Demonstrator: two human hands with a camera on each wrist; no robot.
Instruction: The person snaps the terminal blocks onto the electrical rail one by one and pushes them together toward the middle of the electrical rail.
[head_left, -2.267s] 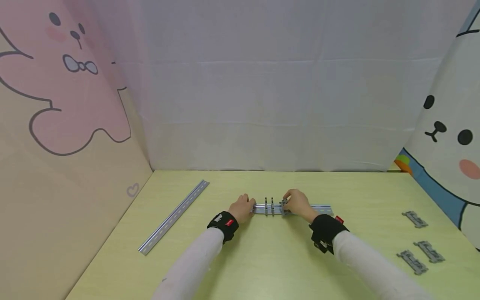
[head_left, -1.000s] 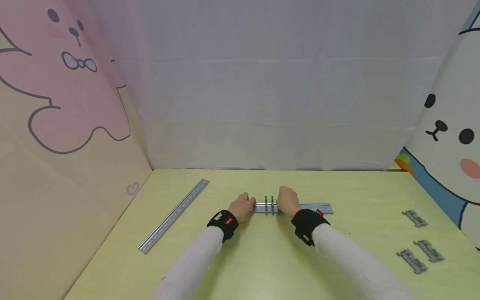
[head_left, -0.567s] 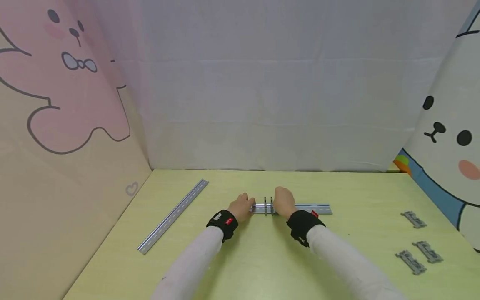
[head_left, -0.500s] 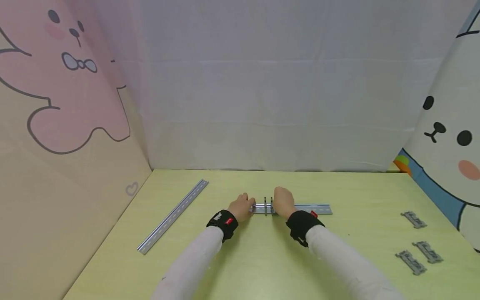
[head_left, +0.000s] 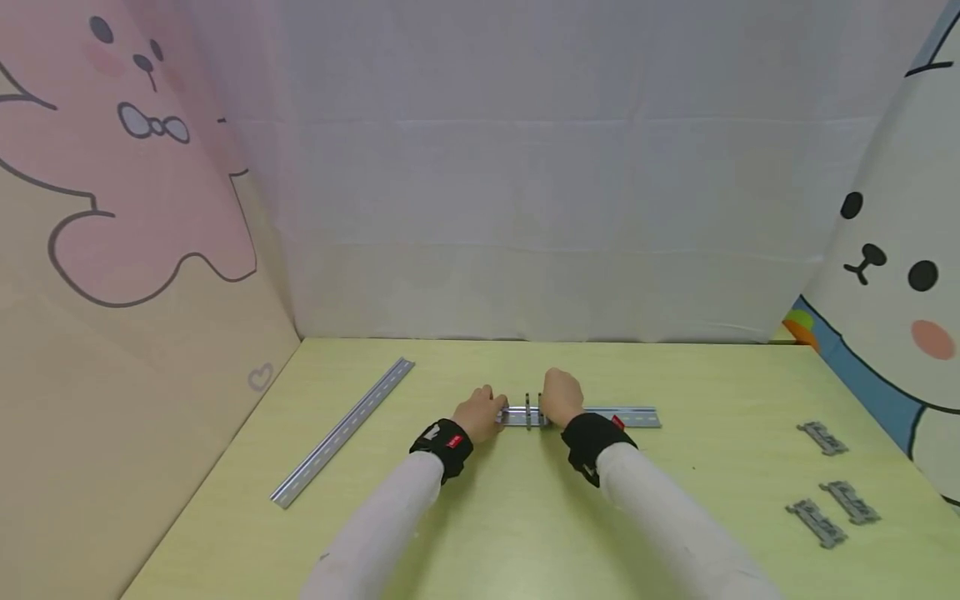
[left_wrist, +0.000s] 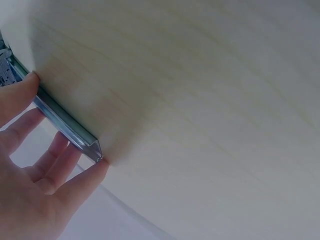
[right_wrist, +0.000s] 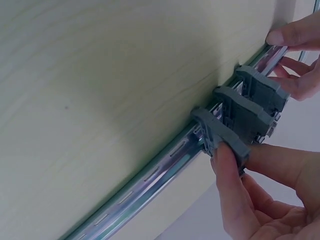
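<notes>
A slotted metal DIN rail [head_left: 622,417] lies crosswise on the table. My left hand [head_left: 477,415] holds its left end, fingers and thumb on the rail's edges [left_wrist: 67,125] in the left wrist view. Three flat grey plastic DIN rail clips stand upright across the rail, side by side with small gaps. In the right wrist view, my right hand [right_wrist: 270,195] pinches the nearest clip [right_wrist: 220,132] between thumb and finger. The middle clip [right_wrist: 245,112] and far clip [right_wrist: 262,90] stand between it and my left hand. The head view hides the pinched clip behind my right hand.
A second metal rail [head_left: 341,433] lies slanted on the table's left side. Three loose grey clips lie flat at the right: one farther back [head_left: 822,437], two nearer [head_left: 851,502]. A white curtain [head_left: 480,208] hangs behind the table [head_left: 480,533]; printed cloth flanks both sides.
My right hand has moved left along the rail with the clip it pinches, close up to the other two. My left hand stays on the rail's left end. The view has shifted slightly.
</notes>
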